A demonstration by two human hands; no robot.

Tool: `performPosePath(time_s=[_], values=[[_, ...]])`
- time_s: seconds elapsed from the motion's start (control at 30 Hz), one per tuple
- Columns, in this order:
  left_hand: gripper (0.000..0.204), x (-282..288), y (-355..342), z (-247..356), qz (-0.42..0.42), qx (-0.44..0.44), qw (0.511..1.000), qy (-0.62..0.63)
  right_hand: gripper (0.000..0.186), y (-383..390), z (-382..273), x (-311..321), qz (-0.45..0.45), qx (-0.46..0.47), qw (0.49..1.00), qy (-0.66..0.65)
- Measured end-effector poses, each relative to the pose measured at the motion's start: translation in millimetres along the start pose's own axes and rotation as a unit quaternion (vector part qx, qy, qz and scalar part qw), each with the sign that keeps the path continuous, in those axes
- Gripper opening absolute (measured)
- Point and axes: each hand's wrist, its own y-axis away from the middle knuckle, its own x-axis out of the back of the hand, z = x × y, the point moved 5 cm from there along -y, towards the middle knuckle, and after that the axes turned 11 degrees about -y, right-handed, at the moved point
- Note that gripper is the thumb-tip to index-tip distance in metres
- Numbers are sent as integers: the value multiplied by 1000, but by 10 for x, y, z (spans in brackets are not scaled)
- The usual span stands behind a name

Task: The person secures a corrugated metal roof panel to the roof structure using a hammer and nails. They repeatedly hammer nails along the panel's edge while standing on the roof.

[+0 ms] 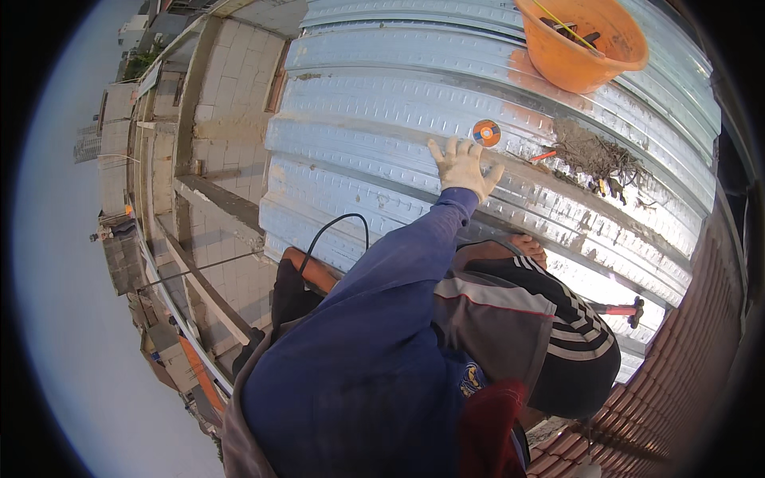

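Note:
My left hand, in a pale work glove, reaches out over the ribbed metal sheeting with its fingers spread and nothing held. Just beyond its fingertips a round orange disc with a central hole, like a cutting disc, lies flat on the sheet. Whether the glove touches the metal, I cannot tell. To the right of the hand lies a short orange-red stick-like piece, beside a heap of grey debris. My right hand is not in view.
An orange basin holding some dark items stands at the far right. A hammer with a red handle lies right of my knee. A black cable loops at left. Reddish roof tiles border the right; the sheeting's left edge drops toward unfinished walls.

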Motion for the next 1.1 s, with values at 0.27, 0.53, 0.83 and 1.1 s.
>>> performPosePath(time_s=[0.27,0.53,0.83,1.1], values=[[62,-404,223,69,43,34,997,-61,41,-468,-102,473,37,-60,996,-56],[53,-766,28,-139,57,7,997,-45,36,-632,230,-249,135,-16,987,-91],[37,-115,-644,1439,42,-188,979,62,35,-712,248,-346,151,-10,984,-95],[43,-67,-682,1998,-56,-255,958,-119,31,-722,318,-358,156,-2,983,-100]])
